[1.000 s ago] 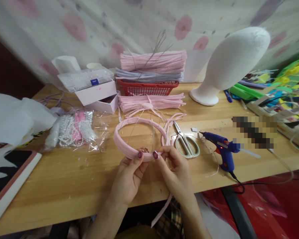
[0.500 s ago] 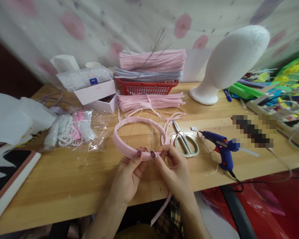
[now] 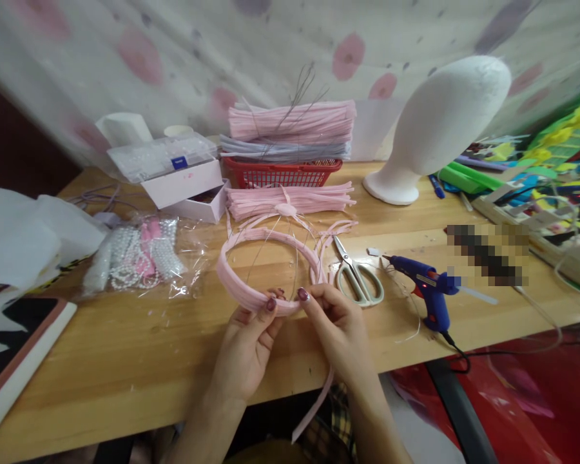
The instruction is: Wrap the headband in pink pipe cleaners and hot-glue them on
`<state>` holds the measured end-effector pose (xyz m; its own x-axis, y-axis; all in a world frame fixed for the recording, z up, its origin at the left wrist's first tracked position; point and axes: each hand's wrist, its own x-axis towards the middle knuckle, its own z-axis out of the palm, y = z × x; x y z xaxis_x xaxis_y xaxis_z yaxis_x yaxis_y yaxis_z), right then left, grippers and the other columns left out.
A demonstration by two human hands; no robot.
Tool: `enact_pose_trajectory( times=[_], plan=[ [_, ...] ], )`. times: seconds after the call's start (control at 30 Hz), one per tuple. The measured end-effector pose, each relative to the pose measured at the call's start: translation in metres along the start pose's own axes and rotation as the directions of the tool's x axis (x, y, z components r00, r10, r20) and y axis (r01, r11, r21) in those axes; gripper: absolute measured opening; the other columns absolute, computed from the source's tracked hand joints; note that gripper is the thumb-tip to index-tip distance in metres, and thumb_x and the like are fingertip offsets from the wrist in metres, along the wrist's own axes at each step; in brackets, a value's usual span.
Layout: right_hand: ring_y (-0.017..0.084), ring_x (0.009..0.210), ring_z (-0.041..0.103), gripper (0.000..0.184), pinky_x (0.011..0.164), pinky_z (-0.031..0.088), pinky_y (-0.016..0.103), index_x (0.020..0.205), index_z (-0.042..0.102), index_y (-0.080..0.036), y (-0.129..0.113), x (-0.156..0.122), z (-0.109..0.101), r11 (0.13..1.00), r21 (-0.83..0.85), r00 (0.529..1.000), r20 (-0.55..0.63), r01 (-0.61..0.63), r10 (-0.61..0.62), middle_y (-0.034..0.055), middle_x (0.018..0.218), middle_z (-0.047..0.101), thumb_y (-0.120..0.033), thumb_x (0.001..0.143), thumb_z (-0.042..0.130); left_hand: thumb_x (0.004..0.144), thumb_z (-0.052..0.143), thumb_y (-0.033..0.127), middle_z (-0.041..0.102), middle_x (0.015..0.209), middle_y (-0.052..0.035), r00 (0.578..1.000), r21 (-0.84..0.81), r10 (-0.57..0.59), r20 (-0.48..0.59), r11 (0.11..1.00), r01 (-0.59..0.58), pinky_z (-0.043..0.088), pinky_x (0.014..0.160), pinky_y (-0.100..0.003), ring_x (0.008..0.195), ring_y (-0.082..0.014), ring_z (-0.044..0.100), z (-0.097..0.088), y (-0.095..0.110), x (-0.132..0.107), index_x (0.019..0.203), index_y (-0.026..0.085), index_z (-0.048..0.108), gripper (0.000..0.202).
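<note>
- Two bare hands met at the near side of a pink ring (image 3: pixel 234 283), which was held up over the near middle of the table (image 3: pixel 149 361).
- The left hand (image 3: pixel 249 351) held the band between thumb and fingers, the thumb on top.
- The right hand (image 3: pixel 341 328) pinched it just to the right, thumb and forefinger close together; the exact spot beneath was hidden.
- Pink covering showed along nearly all of the visible band, so that part looked largely done.
- Thin wires (image 3: pixel 296 248) arched bare across the ring, near a pink disc (image 3: pixel 286 209) at the far side; they seemed unworked so far.
- One pink strip (image 3: pixel 314 406) hung loose past the table's near edge, below the right hand; whether it joined the ring could not be told. That length, at least, appeared unused.
- Right of the ring lay scissors (image 3: pixel 360 283), and farther right a blue glue gun (image 3: pixel 428 290), neither of them in hand.
- Beyond the ring, a pink bundle (image 3: pixel 290 198) lay in front of a red basket (image 3: pixel 280 175), so plenty of material seemed left.
</note>
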<state>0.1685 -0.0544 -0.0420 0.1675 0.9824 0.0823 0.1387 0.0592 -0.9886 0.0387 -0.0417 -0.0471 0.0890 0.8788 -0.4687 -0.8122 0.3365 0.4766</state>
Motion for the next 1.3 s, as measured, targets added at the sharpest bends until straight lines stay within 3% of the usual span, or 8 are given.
enact_pose_trajectory(
  times=[0.3, 0.43, 0.57, 0.67, 0.73, 0.8, 0.97, 1.3],
  plan=[
    [0.009, 0.058, 0.046, 0.018, 0.055, 0.039, 0.022, 0.083, 0.061, -0.022, 0.002, -0.002, -0.003, 0.956, 0.262, 0.969, -0.236, 0.133, -0.07, -0.0044, 0.071, 0.052, -0.035, 0.094, 0.061, 0.046, 0.093, 0.01, 0.079, 0.075, -0.0067, 0.998, -0.01, -0.007, -0.058, 1.0, 0.006, 0.061, 0.068, -0.016, 0.07, -0.0139, 0.075, 0.001, 0.001, 0.0, 0.07, 0.011, 0.077, 0.029],
    [0.01, 0.067, 0.054, 0.024, 0.061, 0.045, 0.024, 0.079, 0.062, -0.021, -0.009, -0.002, -0.009, 0.897, 0.323, 0.901, -0.403, 0.303, -0.16, -0.0009, 0.082, 0.059, -0.035, 0.097, 0.057, 0.064, 0.079, -0.003, 0.079, 0.074, -0.0077, 0.993, -0.05, -0.01, -0.118, 0.999, 0.005, 0.061, 0.065, -0.017, 0.066, -0.0138, 0.074, 0.003, 0.003, -0.001, 0.068, 0.01, 0.075, 0.015],
    [0.012, 0.073, 0.056, 0.047, 0.07, 0.048, 0.025, 0.056, 0.052, -0.018, -0.014, 0.001, -0.017, 0.856, 0.298, 0.797, -0.573, 0.422, -0.193, 0.0, 0.071, 0.056, -0.041, 0.096, 0.058, 0.079, 0.057, -0.01, 0.078, 0.07, -0.0078, 0.981, -0.085, -0.019, -0.195, 0.996, 0.003, 0.061, 0.058, -0.017, 0.061, -0.0121, 0.073, 0.009, 0.007, -0.004, 0.064, 0.011, 0.073, 0.03],
    [0.014, 0.085, 0.062, 0.015, 0.079, 0.05, 0.028, 0.078, 0.067, -0.019, -0.012, 0.002, -0.018, 0.892, 0.212, 0.748, -0.638, 0.4, -0.184, 0.0013, 0.085, 0.065, -0.03, 0.087, 0.071, 0.083, 0.051, -0.011, 0.077, 0.069, -0.0081, 0.978, -0.104, -0.028, -0.209, 0.995, 0.007, 0.061, 0.056, -0.017, 0.06, -0.0122, 0.073, 0.012, 0.008, -0.005, 0.064, 0.011, 0.072, 0.036],
    [0.015, 0.083, 0.065, 0.023, 0.078, 0.052, 0.03, 0.105, 0.069, -0.022, -0.012, 0.002, -0.018, 0.909, 0.202, 0.768, -0.617, 0.365, -0.172, 0.0013, 0.089, 0.069, -0.025, 0.084, 0.074, 0.084, 0.049, -0.01, 0.077, 0.069, -0.0076, 0.976, -0.112, -0.031, -0.216, 0.994, 0.007, 0.061, 0.056, -0.018, 0.061, -0.0126, 0.073, 0.013, 0.009, -0.004, 0.065, 0.011, 0.072, 0.037],
    [0.012, 0.066, 0.061, 0.024, 0.069, 0.051, 0.028, 0.112, 0.067, -0.023, -0.013, 0.001, -0.016, 0.89, 0.259, 0.81, -0.558, 0.376, -0.18, -0.0029, 0.071, 0.064, -0.026, 0.089, 0.068, 0.085, 0.049, -0.01, 0.077, 0.069, -0.0063, 0.971, -0.118, -0.038, -0.235, 0.993, 0.011, 0.061, 0.056, -0.017, 0.06, -0.0122, 0.073, 0.014, 0.01, -0.004, 0.065, 0.012, 0.071, 0.037],
    [0.007, 0.04, 0.036, 0.022, 0.051, 0.038, 0.023, 0.085, 0.065, -0.02, -0.016, -0.005, -0.009, 0.883, 0.306, 0.867, -0.46, 0.357, -0.191, -0.0099, 0.045, 0.036, -0.03, 0.1, 0.053, 0.084, 0.052, -0.008, 0.077, 0.069, -0.0036, 0.962, -0.132, -0.059, -0.266, 0.991, 0.024, 0.059, 0.054, -0.014, 0.059, -0.0105, 0.072, 0.016, 0.013, -0.004, 0.066, 0.014, 0.07, 0.034],
    [0.01, 0.04, 0.042, 0.065, 0.046, 0.032, 0.028, 0.045, 0.039, -0.02, -0.009, -0.016, -0.003, 0.905, 0.212, 0.915, -0.256, 0.368, -0.312, -0.0025, 0.041, 0.039, -0.045, 0.104, 0.035, 0.087, 0.047, -0.008, 0.077, 0.069, -0.0049, 0.957, -0.181, -0.08, -0.279, 0.983, 0.03, 0.059, 0.054, -0.016, 0.059, -0.0116, 0.073, 0.015, 0.014, -0.005, 0.066, 0.013, 0.071, 0.039]
  ],
)
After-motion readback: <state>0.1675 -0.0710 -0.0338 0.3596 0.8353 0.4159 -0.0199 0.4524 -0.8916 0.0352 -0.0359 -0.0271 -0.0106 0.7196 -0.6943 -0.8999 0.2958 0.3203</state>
